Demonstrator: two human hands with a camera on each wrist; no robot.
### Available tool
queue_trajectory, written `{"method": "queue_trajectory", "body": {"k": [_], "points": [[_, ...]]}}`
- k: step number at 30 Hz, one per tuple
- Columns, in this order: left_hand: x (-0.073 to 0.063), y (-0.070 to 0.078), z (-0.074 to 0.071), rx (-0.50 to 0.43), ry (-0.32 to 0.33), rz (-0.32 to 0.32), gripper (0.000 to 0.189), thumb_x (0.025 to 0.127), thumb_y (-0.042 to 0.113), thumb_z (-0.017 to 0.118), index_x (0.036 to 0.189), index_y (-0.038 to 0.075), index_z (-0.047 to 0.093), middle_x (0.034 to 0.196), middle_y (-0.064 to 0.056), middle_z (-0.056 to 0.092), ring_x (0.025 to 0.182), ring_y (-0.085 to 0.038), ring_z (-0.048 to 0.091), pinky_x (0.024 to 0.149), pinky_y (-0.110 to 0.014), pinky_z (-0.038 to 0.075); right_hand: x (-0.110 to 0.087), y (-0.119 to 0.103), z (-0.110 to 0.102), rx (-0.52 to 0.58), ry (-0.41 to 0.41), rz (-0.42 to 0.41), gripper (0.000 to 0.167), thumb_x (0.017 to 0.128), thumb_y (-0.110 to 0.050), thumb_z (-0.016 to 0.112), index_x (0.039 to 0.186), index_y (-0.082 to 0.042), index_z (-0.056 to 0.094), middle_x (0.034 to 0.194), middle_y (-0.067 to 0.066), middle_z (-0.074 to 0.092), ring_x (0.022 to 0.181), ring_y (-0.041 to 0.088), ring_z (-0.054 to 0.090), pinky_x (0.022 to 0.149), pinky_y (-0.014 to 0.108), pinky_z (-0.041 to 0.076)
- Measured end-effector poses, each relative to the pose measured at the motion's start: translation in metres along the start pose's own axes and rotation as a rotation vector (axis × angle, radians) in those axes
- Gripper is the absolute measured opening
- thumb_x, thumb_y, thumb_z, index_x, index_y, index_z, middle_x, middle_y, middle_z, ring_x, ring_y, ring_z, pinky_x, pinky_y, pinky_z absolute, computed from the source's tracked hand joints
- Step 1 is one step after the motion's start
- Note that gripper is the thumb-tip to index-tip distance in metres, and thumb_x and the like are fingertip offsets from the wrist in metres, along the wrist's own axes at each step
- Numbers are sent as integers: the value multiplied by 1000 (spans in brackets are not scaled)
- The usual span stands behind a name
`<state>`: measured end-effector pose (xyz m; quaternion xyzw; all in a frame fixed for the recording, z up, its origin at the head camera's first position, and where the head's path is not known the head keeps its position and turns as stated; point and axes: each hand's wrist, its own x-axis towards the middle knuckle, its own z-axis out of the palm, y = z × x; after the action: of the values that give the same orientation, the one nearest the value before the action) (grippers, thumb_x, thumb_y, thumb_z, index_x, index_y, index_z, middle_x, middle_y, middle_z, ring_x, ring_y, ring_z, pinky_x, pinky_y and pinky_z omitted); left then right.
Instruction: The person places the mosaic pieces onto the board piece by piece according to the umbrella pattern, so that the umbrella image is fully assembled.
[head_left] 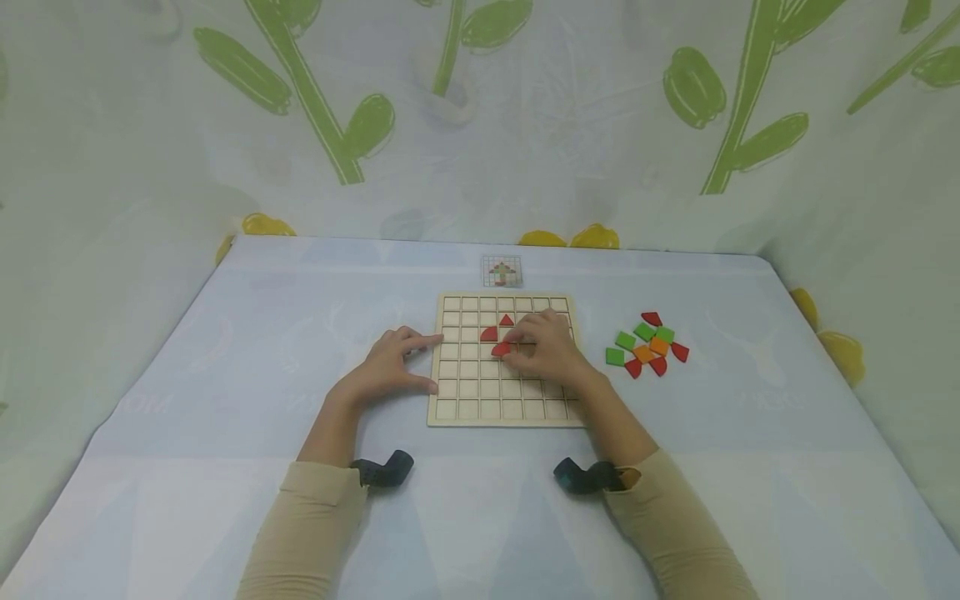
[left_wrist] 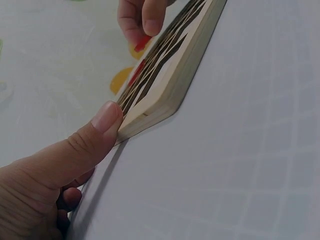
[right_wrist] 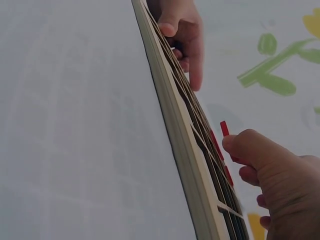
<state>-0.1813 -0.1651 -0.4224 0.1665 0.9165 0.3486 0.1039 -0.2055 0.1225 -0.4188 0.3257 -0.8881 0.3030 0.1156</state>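
A wooden grid board (head_left: 468, 408) with square cells lies on the table. My right hand (head_left: 551, 350) pinches a red rounded tile (head_left: 500, 350) over the middle of the board. In the right wrist view, that tile (right_wrist: 224, 129) is tilted and lifted off the grid. A red quarter-round tile (head_left: 490, 334) and a red triangular tile (head_left: 507, 320) sit in cells above it. My left hand (head_left: 386, 364) touches the board's left edge with outstretched thumb and index finger. The left wrist view shows its thumb (left_wrist: 106, 119) against the board's corner.
Loose green squares (head_left: 615, 357), orange squares (head_left: 644, 354) and red pointed tiles (head_left: 658, 365) lie right of the board. A small picture card (head_left: 502, 271) with a gridded coloured figure lies behind the board. A leaf-patterned curtain (head_left: 555, 125) rises behind the table.
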Motion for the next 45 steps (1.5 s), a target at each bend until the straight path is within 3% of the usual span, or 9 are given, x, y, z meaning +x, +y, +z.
{"method": "queue_trajectory", "body": {"k": [8, 14, 26, 36, 45], "points": [[1, 1, 1, -5, -13, -34, 83, 64, 38, 85, 138, 23, 51, 116, -3, 50, 105, -21, 40, 86, -37, 35, 4, -7, 7, -16, -33, 23, 20, 74, -22, 76, 91, -11, 74, 88, 2, 66, 87, 21, 47, 83, 42, 32], [0, 2, 1, 3, -12, -18, 83, 64, 40, 85, 138, 22, 51, 116, -4, 50, 105, -22, 41, 86, -38, 36, 9, -13, 12, 4, -77, 45, 19, 76, -24, 76, 93, -15, 75, 87, -2, 64, 88, 18, 46, 84, 40, 32], [2, -2, 1, 9, -10, -2, 82, 65, 38, 85, 137, 23, 51, 117, -4, 50, 105, -22, 41, 87, -37, 35, 21, -16, 26, -59, -82, -25, 18, 78, -23, 75, 94, -15, 75, 93, -1, 66, 90, 19, 49, 83, 40, 35], [0, 3, -1, 10, -12, -9, 81, 65, 39, 84, 138, 22, 51, 117, -5, 50, 105, -23, 41, 87, -38, 35, 23, -21, 26, -48, -127, 63, 18, 80, -24, 72, 97, -16, 75, 97, -1, 66, 93, 20, 48, 85, 41, 32], [1, 1, 0, 12, -13, -11, 81, 65, 39, 84, 138, 22, 51, 117, -5, 50, 105, -22, 41, 86, -37, 35, 22, -22, 26, -61, -140, 80, 20, 82, -27, 71, 99, -17, 74, 98, 0, 65, 94, 20, 47, 84, 41, 31]]}}
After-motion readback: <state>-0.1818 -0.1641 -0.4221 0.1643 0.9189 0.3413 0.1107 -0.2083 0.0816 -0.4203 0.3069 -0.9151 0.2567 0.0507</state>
